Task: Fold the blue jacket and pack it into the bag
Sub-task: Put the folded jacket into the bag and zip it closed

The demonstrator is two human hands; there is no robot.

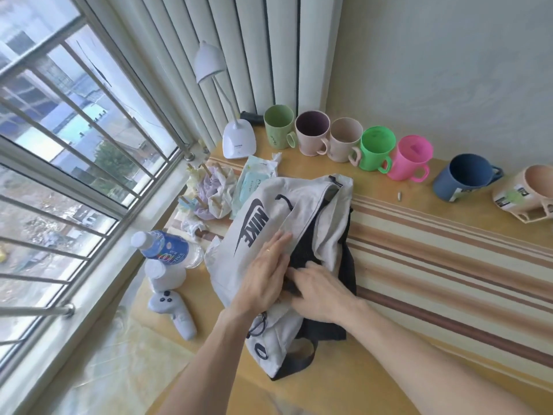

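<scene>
Left hand [266,274] lies flat, fingers straight, on the light grey bag [254,223]; right hand [317,290] pushes dark jacket [302,253] fabric into its opening, grip unclear. Jacket sits between both hands, looks soft, light, floppy; best bunched at the folded edge.

We see bag [278,235] on table [449,280], both hands on it, mugs [347,142] behind, bottle [167,248] and controller [175,313] left, lamp [236,136] behind-left.
</scene>
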